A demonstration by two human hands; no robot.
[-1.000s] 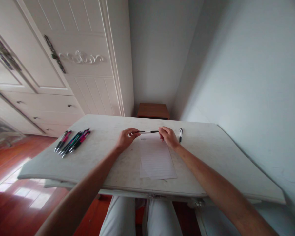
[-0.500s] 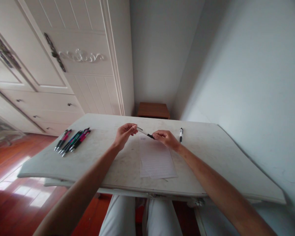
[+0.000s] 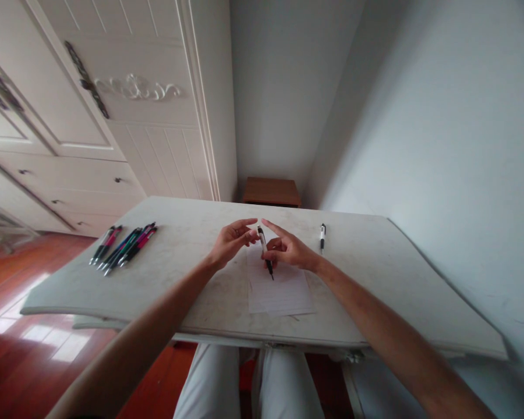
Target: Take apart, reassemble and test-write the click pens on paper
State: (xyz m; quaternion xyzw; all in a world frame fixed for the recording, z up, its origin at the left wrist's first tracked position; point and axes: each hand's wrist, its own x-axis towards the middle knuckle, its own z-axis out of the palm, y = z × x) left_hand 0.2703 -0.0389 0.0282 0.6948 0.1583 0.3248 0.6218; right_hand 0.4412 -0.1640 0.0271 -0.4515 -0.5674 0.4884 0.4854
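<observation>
A white pen with a black grip slants over the lined paper, its dark tip pointing down toward the sheet. My right hand pinches it around the middle between the thumb and the curled fingers, while the index finger stretches out past its upper end. Close beside the pen's top is my left hand, fingers apart and index finger extended; whether its thumb touches the pen is hard to tell. Another white and black pen lies on the table to the right of my right hand.
Several pens with pink, green, blue and black barrels lie bunched on the left of the white table. A brown wooden stand is beyond the far edge. A cream cupboard rises at the left, a wall at the right.
The pen has turned from lying across between both hands to pointing downward in my right hand. My left fingers have loosened from its end and both hands are closer together.
</observation>
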